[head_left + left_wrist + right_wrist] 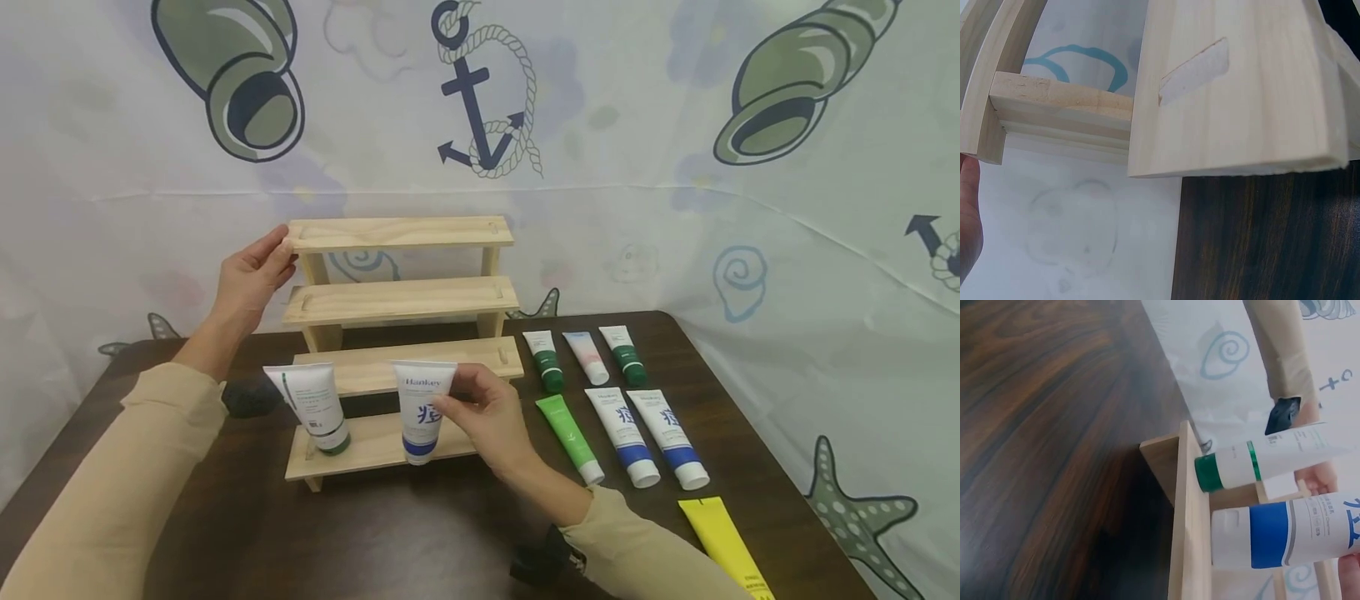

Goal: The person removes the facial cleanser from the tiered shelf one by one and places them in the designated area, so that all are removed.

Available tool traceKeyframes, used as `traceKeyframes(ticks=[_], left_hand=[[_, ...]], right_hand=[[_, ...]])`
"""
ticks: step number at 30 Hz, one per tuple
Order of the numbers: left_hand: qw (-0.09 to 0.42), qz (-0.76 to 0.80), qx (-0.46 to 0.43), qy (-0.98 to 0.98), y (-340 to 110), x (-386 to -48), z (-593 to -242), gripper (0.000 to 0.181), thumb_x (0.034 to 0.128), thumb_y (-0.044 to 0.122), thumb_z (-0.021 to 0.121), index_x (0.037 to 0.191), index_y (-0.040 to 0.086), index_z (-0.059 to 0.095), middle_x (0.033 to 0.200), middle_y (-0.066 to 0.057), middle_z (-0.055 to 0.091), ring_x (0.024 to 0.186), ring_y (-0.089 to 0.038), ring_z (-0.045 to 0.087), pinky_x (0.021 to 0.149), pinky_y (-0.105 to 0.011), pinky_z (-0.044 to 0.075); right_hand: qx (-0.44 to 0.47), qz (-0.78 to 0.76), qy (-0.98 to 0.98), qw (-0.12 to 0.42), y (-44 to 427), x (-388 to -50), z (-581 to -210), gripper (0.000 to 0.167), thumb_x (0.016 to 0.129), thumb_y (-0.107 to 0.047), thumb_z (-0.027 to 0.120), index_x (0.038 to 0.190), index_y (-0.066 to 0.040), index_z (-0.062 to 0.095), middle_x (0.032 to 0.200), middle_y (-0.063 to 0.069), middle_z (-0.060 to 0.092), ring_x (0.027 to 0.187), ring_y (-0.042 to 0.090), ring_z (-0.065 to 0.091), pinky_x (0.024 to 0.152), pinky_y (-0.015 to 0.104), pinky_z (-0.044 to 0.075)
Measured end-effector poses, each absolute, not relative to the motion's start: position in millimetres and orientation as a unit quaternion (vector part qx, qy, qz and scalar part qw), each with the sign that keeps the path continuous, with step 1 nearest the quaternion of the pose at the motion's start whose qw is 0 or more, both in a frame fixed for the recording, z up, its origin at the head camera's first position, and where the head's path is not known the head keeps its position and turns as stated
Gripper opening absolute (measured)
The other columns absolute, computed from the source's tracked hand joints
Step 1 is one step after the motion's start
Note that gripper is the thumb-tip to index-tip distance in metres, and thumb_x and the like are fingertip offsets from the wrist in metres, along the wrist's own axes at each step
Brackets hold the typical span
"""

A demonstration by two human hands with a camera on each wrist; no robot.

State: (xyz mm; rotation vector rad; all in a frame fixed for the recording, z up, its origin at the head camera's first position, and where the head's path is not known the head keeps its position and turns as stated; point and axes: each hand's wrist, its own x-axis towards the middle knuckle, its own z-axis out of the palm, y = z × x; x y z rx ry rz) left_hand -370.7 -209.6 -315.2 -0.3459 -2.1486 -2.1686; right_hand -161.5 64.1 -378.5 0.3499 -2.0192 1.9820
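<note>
In the head view, my left hand [251, 275] grips the left end of the top board of a tiered wooden display rack [405, 296]. My right hand [487, 417] pinches a white squeeze tube with a blue band [423, 400] near its upper right side. That tube is upright, its white cap down, at the front of the lowest board; whether the cap touches the wood I cannot tell. To its left, a white tube with a green cap [311, 404] stands cap-down on the same board. The left wrist view shows board ends [1241, 112] and a little of my left hand [967, 219].
Right of the rack, several tubes lie on the dark wooden table [360, 542]: small green-capped ones [545, 358], a pink-and-white one [587, 354], a green one [570, 437], blue-banded white ones [622, 433] and a yellow one [723, 542]. A patterned cloth [600, 208] hangs behind.
</note>
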Motion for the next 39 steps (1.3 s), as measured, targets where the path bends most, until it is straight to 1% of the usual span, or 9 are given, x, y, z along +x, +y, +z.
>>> traceKeyframes(ticks=[6,12,14,17,22,26,33,36,39], left_hand=[[0.03,-0.714,-0.118,-0.69,-210,-372,-314,0.063,0.0905,0.029,0.06,0.145,0.011,0.035,0.15,-0.011,0.033,0.132,-0.014,0.043,0.103,-0.02,0.039],[0.032,-0.717,-0.123,-0.685,-210,-374,-314,0.062,0.0908,0.028,0.06,0.145,0.01,0.035,0.149,-0.012,0.034,0.127,-0.01,0.048,0.102,-0.02,0.039],[0.031,-0.719,-0.123,-0.683,-210,-374,-314,0.062,0.0908,0.028,0.06,0.145,0.01,0.035,0.149,-0.012,0.034,0.127,-0.01,0.048,0.103,-0.021,0.039],[0.027,-0.722,-0.123,-0.68,-210,-375,-315,0.063,0.0904,0.028,0.06,0.145,0.01,0.035,0.149,-0.012,0.034,0.127,-0.01,0.047,0.104,-0.022,0.038],[0.025,-0.724,-0.124,-0.678,-211,-373,-315,0.064,0.0904,0.028,0.06,0.145,0.009,0.034,0.15,-0.012,0.032,0.128,-0.01,0.047,0.103,-0.022,0.038],[0.027,-0.724,-0.123,-0.678,-211,-371,-314,0.064,0.0901,0.028,0.061,0.145,0.009,0.035,0.149,-0.011,0.033,0.127,-0.01,0.047,0.102,-0.02,0.039],[0.025,-0.733,-0.123,-0.668,-210,-371,-314,0.064,0.0892,0.027,0.062,0.145,0.009,0.036,0.15,-0.01,0.034,0.127,-0.009,0.047,0.101,-0.019,0.039],[0.025,-0.735,-0.125,-0.666,-210,-370,-315,0.064,0.0891,0.026,0.062,0.145,0.009,0.035,0.149,-0.01,0.034,0.123,-0.006,0.051,0.101,-0.019,0.04],[0.024,-0.738,-0.126,-0.662,-211,-370,-315,0.065,0.0888,0.026,0.062,0.145,0.008,0.035,0.149,-0.011,0.034,0.115,-0.001,0.055,0.1,-0.018,0.041]], right_hand=[[0.084,0.686,-0.713,0.122,97,-143,-374,0.029,0.082,0.003,0.068,0.11,0.002,0.06,0.11,0.017,0.063,0.096,0.019,0.061,0.086,0.03,0.057],[0.008,0.641,-0.762,0.097,140,-122,-377,0.028,0.082,0.001,0.069,0.109,0.0,0.062,0.104,0.013,0.065,0.091,0.019,0.06,0.079,0.025,0.053],[-0.02,0.631,-0.772,0.077,155,-114,-379,0.029,0.083,-0.001,0.069,0.111,0.0,0.061,0.103,0.013,0.065,0.091,0.019,0.06,0.079,0.026,0.054],[-0.051,0.626,-0.777,0.036,178,-103,-383,0.032,0.084,-0.006,0.069,0.113,0.001,0.059,0.106,0.014,0.064,0.095,0.02,0.061,0.083,0.028,0.056],[-0.083,0.621,-0.778,-0.032,215,-85,-390,0.04,0.087,-0.017,0.069,0.117,0.004,0.054,0.111,0.016,0.063,0.097,0.022,0.063,0.086,0.038,0.057],[-0.102,0.602,-0.788,-0.074,238,-72,-396,0.047,0.086,-0.021,0.07,0.12,0.006,0.052,0.112,0.016,0.063,0.096,0.023,0.064,0.088,0.042,0.057],[-0.107,0.577,-0.797,-0.141,266,-57,-406,0.054,0.087,-0.024,0.069,0.123,0.01,0.049,0.108,0.014,0.064,0.093,0.023,0.064,0.085,0.043,0.058],[-0.114,0.567,-0.8,-0.161,276,-53,-410,0.055,0.087,-0.024,0.069,0.123,0.011,0.048,0.107,0.013,0.064,0.092,0.022,0.063,0.083,0.042,0.059],[-0.133,0.556,-0.802,-0.175,283,-48,-414,0.056,0.087,-0.024,0.069,0.124,0.012,0.047,0.106,0.012,0.063,0.09,0.02,0.063,0.082,0.042,0.059]])
